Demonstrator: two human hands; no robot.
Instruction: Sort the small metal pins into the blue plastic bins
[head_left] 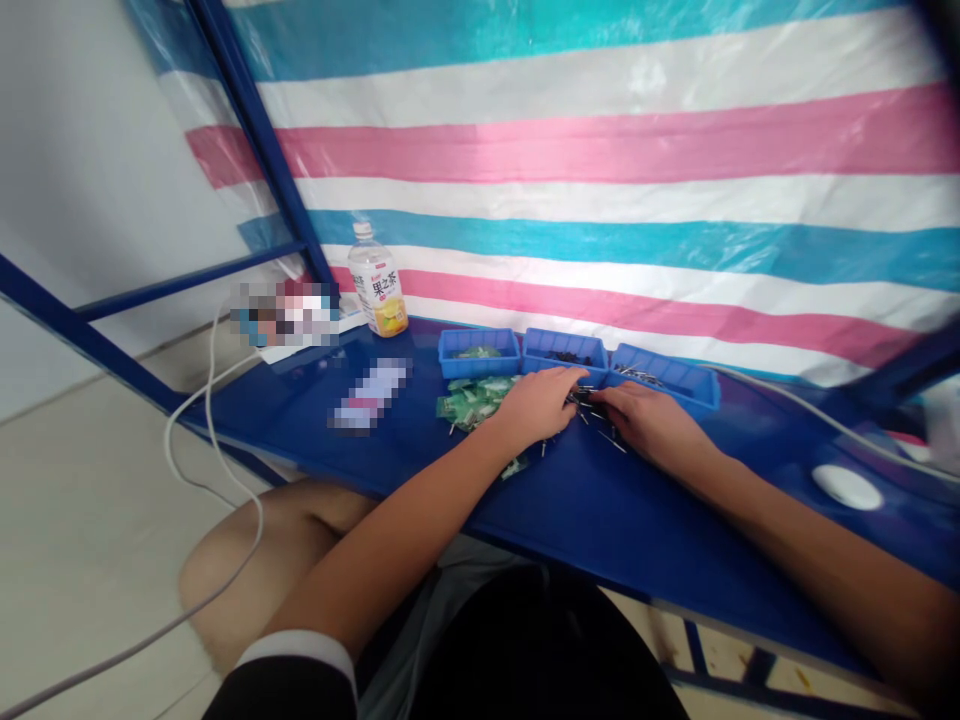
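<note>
My left hand [541, 402] is over the table, its fingers bent and drawn together above a pile of small black-and-silver pieces [583, 396]. From the other side my right hand [651, 422] reaches to the same pile, with thumb and fingers closed at its edge. What either hand grips is too small to make out. Green circuit boards [472, 402] lie heaped left of my left hand, partly under it. Behind the hands stand three blue bins: the left bin [480, 368] has green pieces, the middle bin [566, 344] dark pieces, the right bin [694, 385] thin silvery pieces.
A drink bottle [381, 285] stands at the back left of the blue table [330, 400]. A blurred-out flat item [371, 395] lies in front of it. On the right are a white oval object [847, 487] and a cable [817, 405]. Striped sheeting [570, 150] hangs behind.
</note>
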